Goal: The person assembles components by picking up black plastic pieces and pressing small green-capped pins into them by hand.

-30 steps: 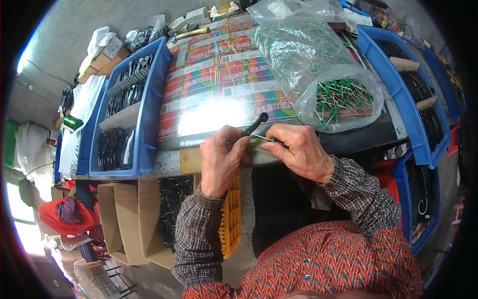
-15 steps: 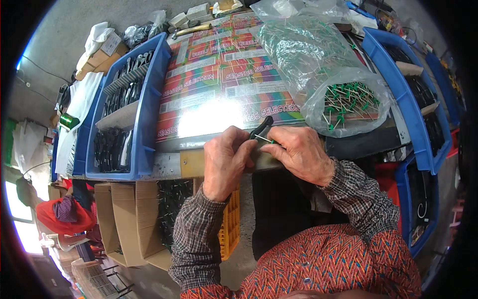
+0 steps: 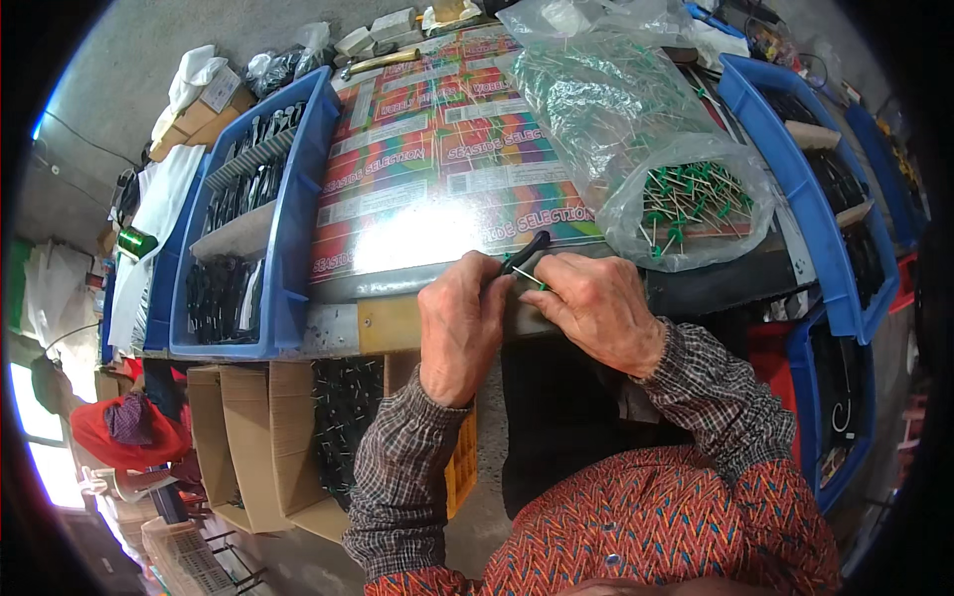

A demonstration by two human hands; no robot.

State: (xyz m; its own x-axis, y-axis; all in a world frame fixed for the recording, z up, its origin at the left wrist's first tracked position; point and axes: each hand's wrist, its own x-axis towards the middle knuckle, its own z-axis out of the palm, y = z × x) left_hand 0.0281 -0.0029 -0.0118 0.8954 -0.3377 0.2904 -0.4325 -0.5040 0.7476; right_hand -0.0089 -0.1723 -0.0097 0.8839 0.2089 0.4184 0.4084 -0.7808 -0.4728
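Observation:
Close to the table's front edge, my left hand is closed around a black curved piece, seemingly a plastic handle, whose rounded end sticks out up and to the right. My right hand pinches a thin metal pin with a green end near its fingertips. The pin slants toward the black piece at my left fingertips. Whether its tip is inside the piece is hidden by my fingers. To the right, many similar green-ended pins show in the mouth of a clear plastic bag.
Blue bins of black parts stand at left and right. A colourful printed sheet covers the tabletop, with a hammer at the far edge. Below the table are cardboard boxes and a yellow crate. Another person is at lower left.
My left hand has shifted slightly right and turned a little more upright. The black piece and the pin have moved slightly with my hands; both stay held.

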